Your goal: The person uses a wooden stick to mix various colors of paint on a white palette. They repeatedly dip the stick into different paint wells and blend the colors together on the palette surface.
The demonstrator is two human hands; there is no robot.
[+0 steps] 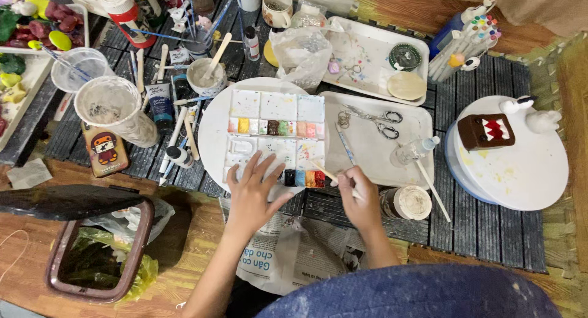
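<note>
Head view, read left to right. At far left a brown waste bin [98, 257] lined with a yellow-green bag stands on the wooden floor, its dark lid tilted open above it. Above it, on the dark slatted mat [478, 220], lie a paint-crusted plastic cup [113, 106] on its side and a small flat bottle with a cartoon figure [105, 149]; a blue paint tube [160, 103] and several brushes lie just beside them.

Your left hand [251, 192] rests flat on the near edge of the white paint palette [275, 134], fingers spread and released, grasping nothing. The palette sits on a round white plate [211, 131]; its lower row of wells holds black, blue, orange and red paint.

Your right hand [358, 198] is clenched around a thin wooden-handled brush [324, 171], whose tip reaches into the lower row, near the orange and red wells. Both hands hover over crumpled newspaper [294, 250].

Right of the palette, a white tray [367, 146] carries scissors [376, 119], a small clear bottle [416, 149] and a long stick. A paint-smeared round lid [411, 201] sits just beside your right hand.

At far right a white turntable [527, 165] bears a brown block figure with a red toothed mouth [487, 131] and two small white figures at its far edge. Markers [465, 39] lie bundled above.
</note>
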